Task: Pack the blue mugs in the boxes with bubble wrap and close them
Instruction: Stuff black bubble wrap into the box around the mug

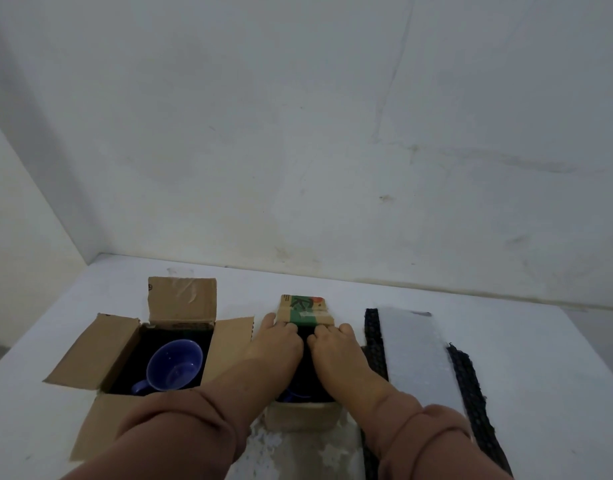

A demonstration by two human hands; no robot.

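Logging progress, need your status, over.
Left hand and right hand grip far flap of middle box. Left box open, blue mug inside. Bubble wrap lies at right, untouched.

— What sort of place is this?
— A bare, plain room used as a packing spot; whether it is a home or a shop I cannot tell.
— What shows it?
— A white table (298, 282) stands in a corner, with a stained white wall (332, 133) behind the table and a side wall (21, 202) at the table's left. On the table are an open box (184, 299), a taped box (307, 310) and bubble wrap (412, 348).
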